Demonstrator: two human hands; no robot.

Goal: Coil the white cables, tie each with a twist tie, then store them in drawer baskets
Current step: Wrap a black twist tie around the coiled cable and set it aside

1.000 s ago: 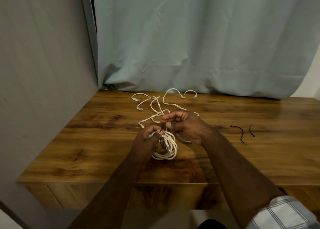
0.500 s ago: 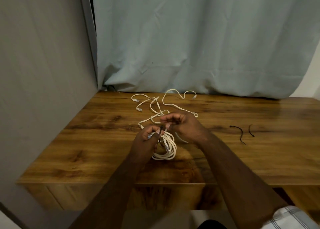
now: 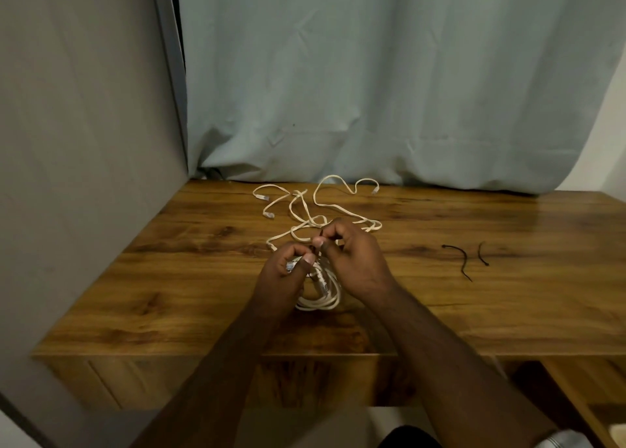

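A coiled white cable point(image 3: 321, 297) lies on the wooden table point(image 3: 169, 278) between my hands. My left hand point(image 3: 284, 275) grips the top of the coil, thumb pressed on it. My right hand point(image 3: 352, 254) pinches a thin dark twist tie point(image 3: 319, 249) just above the coil, close to my left thumb. Behind my hands, loose white cables point(image 3: 321, 204) sprawl tangled toward the curtain. Two more dark twist ties point(image 3: 460, 261) lie on the table to the right.
A pale blue curtain point(image 3: 372, 92) hangs along the table's back edge. A grey wall panel point(image 3: 78, 143) closes off the left side. Below the table's front edge are wooden drawer fronts point(image 3: 111, 380), and a wooden piece point(image 3: 582, 390) at the lower right.
My right hand has drawn slightly toward my left hand with the tie's end. The coil and loose cables stay in place.
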